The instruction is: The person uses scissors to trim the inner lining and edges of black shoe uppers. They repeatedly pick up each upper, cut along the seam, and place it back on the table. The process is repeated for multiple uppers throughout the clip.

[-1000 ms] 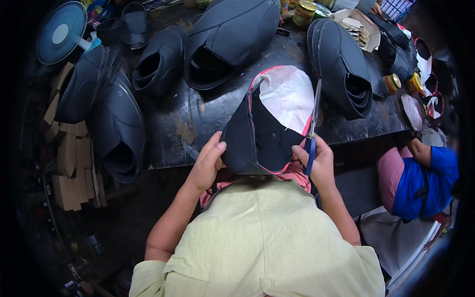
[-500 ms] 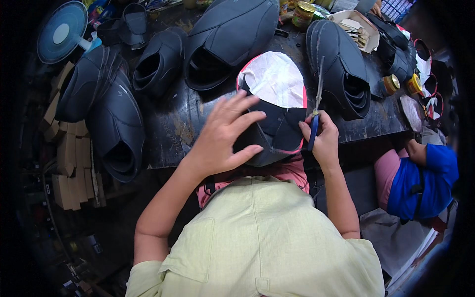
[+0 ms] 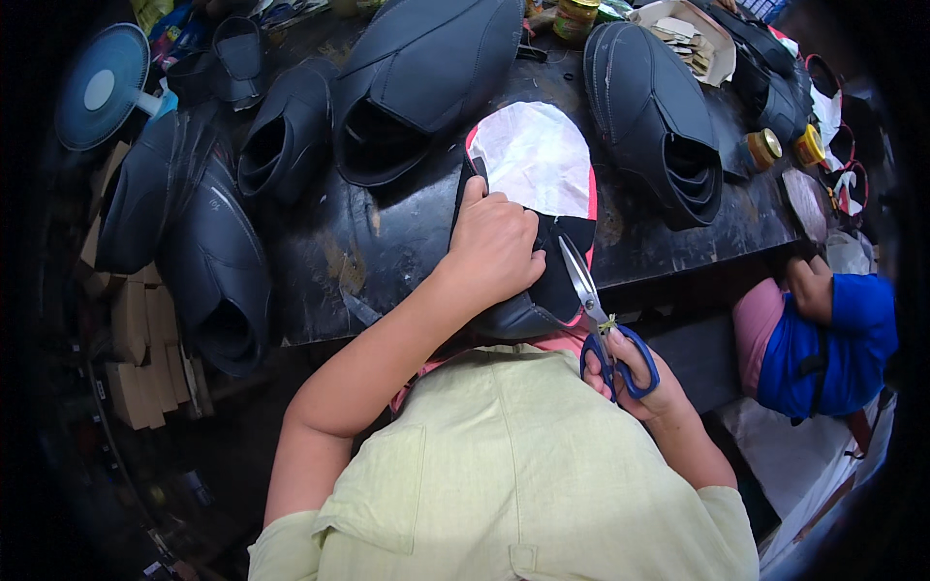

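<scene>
In front of me at the table's near edge lies a black shoe upper [image 3: 535, 160] with white lining and a red-pink edge, its lining side facing up. My left hand [image 3: 492, 247] is closed over its left side, with the fingers curled into the black part. My right hand [image 3: 647, 382] holds scissors [image 3: 583, 281] by their blue handles, my fingers in the loops. The blades look nearly closed and point up and left over the black part, close to my left hand. Whether the tips touch the material I cannot tell.
Several black shoe uppers [image 3: 426, 87] stand on the dark table [image 3: 387, 232], left and right. A small fan [image 3: 102, 87] is at the far left. Jars [image 3: 762, 148] and a box of small pieces [image 3: 693, 39] sit right. A person in blue [image 3: 833, 349] sits at the right.
My left hand has gone from spread fingers to a closed grip on the upper. The scissors have swung from upright beside the upper to slanting over it, as my right hand moved nearer me.
</scene>
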`<state>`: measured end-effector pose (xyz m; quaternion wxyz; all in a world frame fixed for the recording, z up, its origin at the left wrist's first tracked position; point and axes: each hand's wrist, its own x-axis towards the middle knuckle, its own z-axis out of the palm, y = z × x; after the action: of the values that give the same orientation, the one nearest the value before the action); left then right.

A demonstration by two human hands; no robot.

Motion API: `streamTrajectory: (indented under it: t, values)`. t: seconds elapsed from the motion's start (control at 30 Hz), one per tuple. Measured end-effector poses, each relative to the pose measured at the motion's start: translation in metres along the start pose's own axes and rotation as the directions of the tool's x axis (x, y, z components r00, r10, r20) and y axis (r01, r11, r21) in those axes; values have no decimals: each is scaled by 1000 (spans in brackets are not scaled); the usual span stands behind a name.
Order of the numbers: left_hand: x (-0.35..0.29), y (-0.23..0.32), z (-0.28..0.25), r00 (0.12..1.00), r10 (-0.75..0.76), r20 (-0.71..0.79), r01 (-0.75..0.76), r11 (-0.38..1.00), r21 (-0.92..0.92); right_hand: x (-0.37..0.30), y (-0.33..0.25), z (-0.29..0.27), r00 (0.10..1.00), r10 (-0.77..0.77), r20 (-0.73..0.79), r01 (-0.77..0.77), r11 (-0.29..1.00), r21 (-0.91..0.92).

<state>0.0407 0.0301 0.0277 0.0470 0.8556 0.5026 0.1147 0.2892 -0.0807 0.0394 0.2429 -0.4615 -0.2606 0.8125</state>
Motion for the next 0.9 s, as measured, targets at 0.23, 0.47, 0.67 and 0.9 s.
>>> streamTrajectory:
  t: [0.23, 0.47, 0.67, 0.9]
  values:
    - [12, 1, 18, 998, 54, 40, -54, 998, -21, 8, -9, -6, 999, 40, 36, -38, 998, -46]
    - [7, -5, 22, 996, 52, -74, -63, 985, -162, 11, -14, -2, 997, 69, 45, -71, 996, 50]
    - [4, -8, 24, 992, 60, -114, -82, 976, -200, 14, -18, 11, 999, 46, 17, -48, 996, 80]
    - [5, -4, 25, 992, 45, -121, -69, 978, -197, 22, -27, 9, 996, 58, -65, -67, 985, -160]
